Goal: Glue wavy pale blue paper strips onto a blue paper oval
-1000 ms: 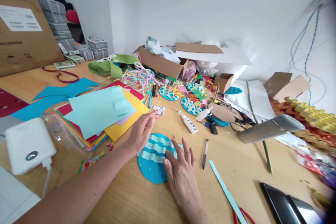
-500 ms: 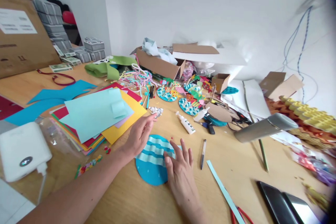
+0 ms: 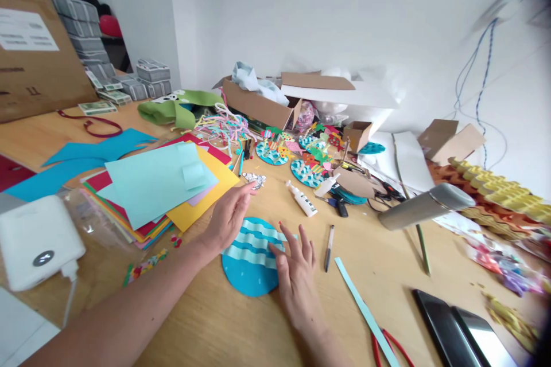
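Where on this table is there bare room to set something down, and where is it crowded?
Bare wood shows on the table between the pen, pale strip and grey bottle. Another patch lies below the blue circle, between the left forearm and right hand. It is crowded at the back around the cardboard box, and left around the paper stack.

Craft space: home or workshop unclear, spread over a wooden table point(image 3: 241, 335)
Paper point(image 3: 144, 186): coloured sheets, piled
Glue point(image 3: 303, 200): bottle right of the paper
Scissors point(image 3: 400, 346): right of the paper, nearer the camera
Carton point(image 3: 253, 104): open, behind the paper
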`<state>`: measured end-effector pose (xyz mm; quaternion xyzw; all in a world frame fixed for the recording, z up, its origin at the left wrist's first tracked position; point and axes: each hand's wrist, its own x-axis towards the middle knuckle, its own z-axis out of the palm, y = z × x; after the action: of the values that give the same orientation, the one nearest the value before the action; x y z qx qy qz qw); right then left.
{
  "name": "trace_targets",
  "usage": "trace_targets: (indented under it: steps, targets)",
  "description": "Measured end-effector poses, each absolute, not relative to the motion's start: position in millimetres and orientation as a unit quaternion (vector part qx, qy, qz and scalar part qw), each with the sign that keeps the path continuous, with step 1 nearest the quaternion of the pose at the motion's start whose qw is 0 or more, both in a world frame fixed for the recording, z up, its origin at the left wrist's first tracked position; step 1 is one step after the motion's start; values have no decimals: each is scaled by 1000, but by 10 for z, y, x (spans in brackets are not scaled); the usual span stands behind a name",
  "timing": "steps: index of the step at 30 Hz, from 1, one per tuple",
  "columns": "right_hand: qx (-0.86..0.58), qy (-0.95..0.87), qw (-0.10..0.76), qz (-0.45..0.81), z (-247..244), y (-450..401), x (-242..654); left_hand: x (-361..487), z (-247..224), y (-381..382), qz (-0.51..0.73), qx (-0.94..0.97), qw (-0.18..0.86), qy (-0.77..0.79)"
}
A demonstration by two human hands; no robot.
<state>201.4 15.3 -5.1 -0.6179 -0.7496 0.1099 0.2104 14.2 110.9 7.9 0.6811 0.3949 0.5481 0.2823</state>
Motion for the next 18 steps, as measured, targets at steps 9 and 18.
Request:
trace_targets:
  steps: [9, 18]
  targets:
    - [-595, -790, 141, 26, 9, 179, 1866, 143, 66, 1129, 539, 676, 282, 415]
    - [-633, -735, 208, 127, 28, 155, 1935, 135, 51, 1125, 526, 689, 279, 414]
